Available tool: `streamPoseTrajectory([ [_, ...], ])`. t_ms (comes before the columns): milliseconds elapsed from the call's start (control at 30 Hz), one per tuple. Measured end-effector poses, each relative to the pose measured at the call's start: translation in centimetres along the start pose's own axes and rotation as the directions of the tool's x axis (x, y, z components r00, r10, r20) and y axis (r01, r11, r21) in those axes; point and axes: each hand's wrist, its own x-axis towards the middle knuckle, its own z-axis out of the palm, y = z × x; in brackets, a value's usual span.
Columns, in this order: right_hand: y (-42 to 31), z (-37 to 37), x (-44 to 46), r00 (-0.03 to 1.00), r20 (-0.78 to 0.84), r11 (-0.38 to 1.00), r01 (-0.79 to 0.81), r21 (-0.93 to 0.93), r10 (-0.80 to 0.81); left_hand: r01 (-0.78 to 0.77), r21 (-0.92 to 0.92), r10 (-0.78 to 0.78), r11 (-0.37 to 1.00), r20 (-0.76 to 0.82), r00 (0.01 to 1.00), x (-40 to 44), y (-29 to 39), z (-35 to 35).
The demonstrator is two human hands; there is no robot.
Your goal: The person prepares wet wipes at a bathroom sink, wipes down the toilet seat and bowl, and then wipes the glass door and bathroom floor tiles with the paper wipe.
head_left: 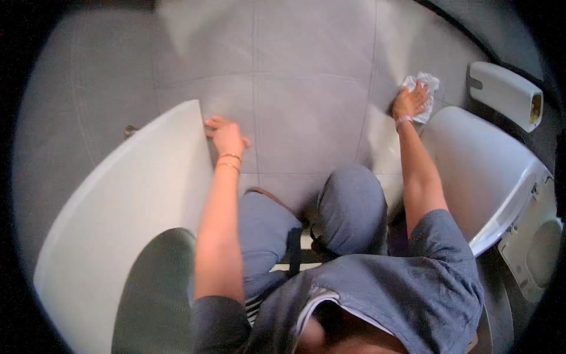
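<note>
On the grey tiled floor [312, 118] at the upper right, a crumpled white cloth or paper wipe [432, 88] lies beneath my right hand [413, 101]. The palm presses down on it with the fingers stretched out and spread, not wrapped round it. My left hand [228, 137] is beside the edge of a white door-like panel [135, 194]. Its fingers are apart and nothing is in them; whether the fingertips touch the panel or the floor I cannot tell.
A white toilet [480, 165] stands close to my right arm, its raised seat or lid [533, 253] behind. Beyond it is a white container [504, 94] with something yellowish in its opening. My bent knee [354, 206] is between my arms. A small metal fitting [131, 131] sticks out behind the panel.
</note>
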Motion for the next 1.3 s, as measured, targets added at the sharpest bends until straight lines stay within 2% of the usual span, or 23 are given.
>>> streamPoseTrajectory([
  [100, -1.0, -0.6, -0.7, 0.999, -0.041, 0.998, -0.018, 0.055, 0.020, 0.013, -0.074, -0.013, 0.997, 0.000, 1.000, 0.3, 0.0, 0.1],
  [167, -2.3, -2.1, -2.1, 0.990, -0.060, 0.980, 0.132, 0.149, -0.124, 0.014, -0.093, -0.018, 0.996, -0.036, 0.999, -0.6, 0.3, 0.1],
  [233, -5.5, -2.7, -5.9, 0.921, -0.052, 0.910, 0.388, 0.142, -0.385, 0.037, -0.217, -0.041, 0.975, -0.016, 0.999, -0.3, 0.0, 0.1],
  [267, -6.2, -3.3, -8.2, 0.867, 0.053, 0.868, 0.497, -0.012, -0.496, 0.022, -0.203, -0.029, 0.979, -0.031, 0.999, -0.4, 0.4, -0.2],
  [300, -8.1, -5.0, -11.1, 0.788, 0.150, 0.795, 0.606, -0.020, -0.597, 0.026, -0.228, -0.033, 0.973, -0.029, 0.999, -0.2, 0.2, 0.1],
  [367, -7.3, -5.9, -16.9, 0.583, 0.261, 0.630, 0.760, 0.162, -0.770, 0.020, -0.247, -0.035, 0.969, -0.057, 0.998, -0.5, -0.1, 0.4],
  [433, -4.8, -7.5, -21.0, 0.366, 0.366, 0.488, 0.806, 0.335, -0.855, -0.038, -0.209, 0.046, 0.977, 0.030, 0.999, -0.4, 0.0, -0.6],
  [500, -0.1, -7.1, -23.6, 0.207, 0.292, 0.326, 0.829, 0.455, -0.934, -0.022, -0.129, 0.026, 0.991, 0.029, 0.999, -1.3, 1.0, -2.0],
  [567, 5.1, -7.4, -25.4, 0.155, 0.297, 0.288, 0.828, 0.482, -0.942, -0.007, -0.046, 0.010, 0.999, 0.046, 0.999, -2.2, 1.5, -2.1],
  [633, 11.1, -6.9, -27.8, 0.277, 0.288, 0.374, 0.848, 0.375, -0.917, 0.043, -0.155, -0.056, 0.987, -0.085, 0.995, -2.4, 0.7, -0.5],
  [700, 15.9, -9.0, -27.6, 0.416, 0.576, 0.647, 0.711, 0.276, -0.703, -0.041, -0.124, 0.038, 0.991, -0.030, 0.999, -0.8, -1.4, 1.3],
  [767, 20.3, -9.4, -27.3, 0.633, 0.419, 0.746, 0.637, 0.195, -0.651, -0.121, -0.095, 0.126, 0.988, 0.053, 0.991, -2.4, -1.6, -0.3],
  [833, 21.3, -10.0, -23.4, 0.577, 0.518, 0.743, 0.643, 0.189, -0.631, -0.361, 0.056, 0.331, 0.931, 0.290, 0.898, -8.3, -0.5, -5.2],
  [867, 21.2, -9.4, -21.1, 0.633, 0.448, 0.744, 0.658, 0.119, -0.632, -0.341, 0.056, 0.310, 0.938, 0.301, 0.902, -10.2, -0.8, -4.3],
  [933, 17.5, -8.4, -16.9, 0.762, 0.238, 0.793, 0.605, 0.068, -0.602, -0.599, -0.191, 0.623, 0.778, 0.108, 0.775, -13.7, -2.8, -1.9],
  [1000, 11.8, -7.1, -13.9, 0.880, 0.019, 0.876, 0.470, 0.108, -0.474, -0.386, -0.667, 0.675, 0.637, 0.242, 0.697, -17.5, -3.8, -2.9],
  [1033, 8.9, -6.8, -13.6, 0.918, -0.073, 0.911, 0.395, 0.117, -0.389, -0.060, -0.875, 0.681, 0.480, 0.329, 0.654, -19.4, -3.9, -2.0],
  [1067, 6.1, -7.0, -15.2, 0.874, 0.022, 0.871, 0.480, 0.106, -0.485, 0.305, -0.910, 0.680, 0.280, 0.412, 0.606, -21.3, -4.0, -1.1],
  [1100, 3.1, -7.3, -17.0, 0.813, 0.111, 0.820, 0.564, 0.094, -0.572, 0.529, -0.844, 0.685, 0.089, 0.437, 0.582, -23.3, -3.9, 0.1],
  [1133, 0.4, -8.8, -19.7, 0.652, 0.274, 0.693, 0.715, 0.087, -0.707, 0.641, -0.765, 0.681, -0.063, 0.436, 0.588, -25.4, -4.1, 1.3],
  [1167, -1.1, -10.7, -22.5, 0.442, 0.435, 0.536, 0.836, 0.117, -0.784, 0.692, -0.700, 0.669, -0.177, 0.430, 0.606, -27.3, -4.2, 2.4],
  [1233, 0.2, -7.7, -29.0, 0.003, 0.230, 0.081, 0.940, 0.331, -0.973, 0.716, -0.613, 0.634, -0.336, 0.415, 0.653, -30.4, -4.7, 4.4],
  [1300, 2.0, -5.9, -32.1, -0.237, 0.100, -0.109, 0.730, 0.675, -0.966, 0.698, -0.563, 0.580, -0.442, 0.414, 0.701, -33.2, -5.5, 5.4],
])
